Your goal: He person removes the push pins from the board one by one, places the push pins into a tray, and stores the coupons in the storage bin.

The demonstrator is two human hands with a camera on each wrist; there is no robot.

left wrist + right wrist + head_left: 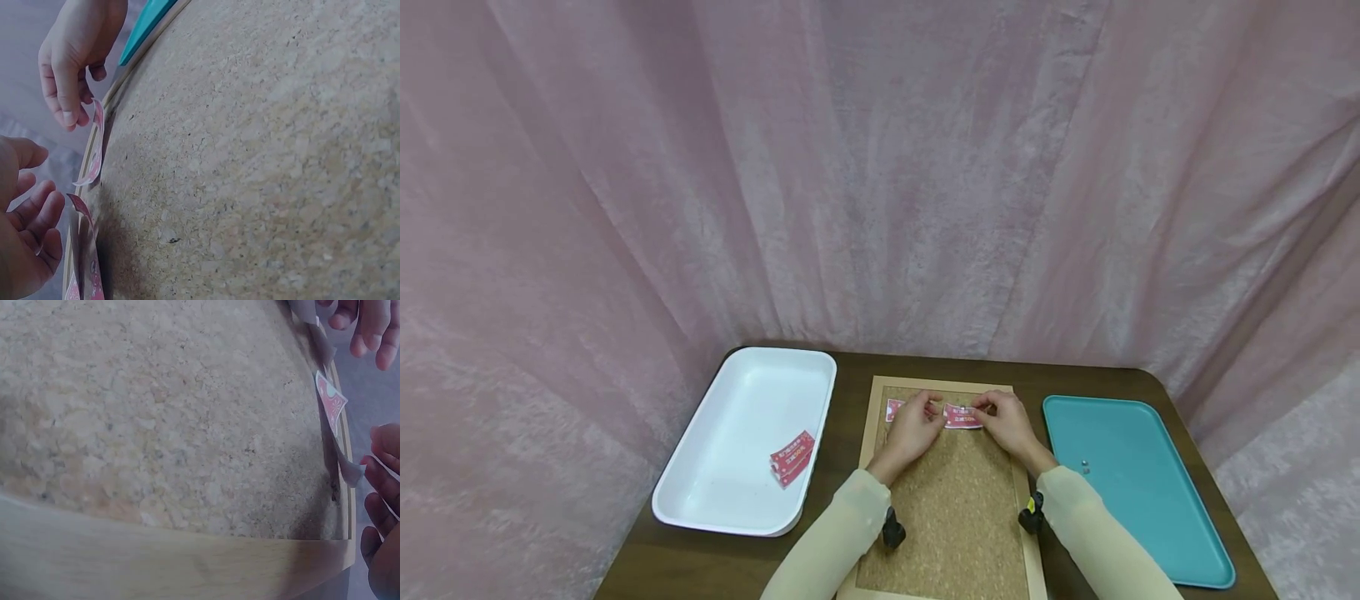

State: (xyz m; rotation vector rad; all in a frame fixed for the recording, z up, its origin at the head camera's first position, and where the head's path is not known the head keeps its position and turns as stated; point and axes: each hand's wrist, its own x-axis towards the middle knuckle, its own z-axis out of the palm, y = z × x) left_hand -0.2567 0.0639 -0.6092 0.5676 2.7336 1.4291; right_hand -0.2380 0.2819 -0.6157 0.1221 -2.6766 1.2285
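Note:
A red-and-white paper coupon (pixel 962 417) lies near the top of the framed corkboard (pixel 951 508), its ends curling up in the left wrist view. My right hand (pixel 1009 427) is at its right end; a fingertip touches the curled end in the right wrist view, thumb and fingers apart. Left of this coupon, my left hand (pixel 916 429) hovers with loosely bent fingers and nothing visible in them. Another coupon (pixel 892 409) lies at the board's upper left, partly hidden by the left hand. Whatever fixes the coupons to the cork is too small to tell.
On the left stands a white tray (pixel 730 408) with overlapping red coupons (pixel 792 458) in it. A teal tray (pixel 1150 500) on the right bears small shiny bits (pixel 1086 467). Everything sits on a dark wooden table (pixel 925 367), backed by a pink curtain (pixel 880 183).

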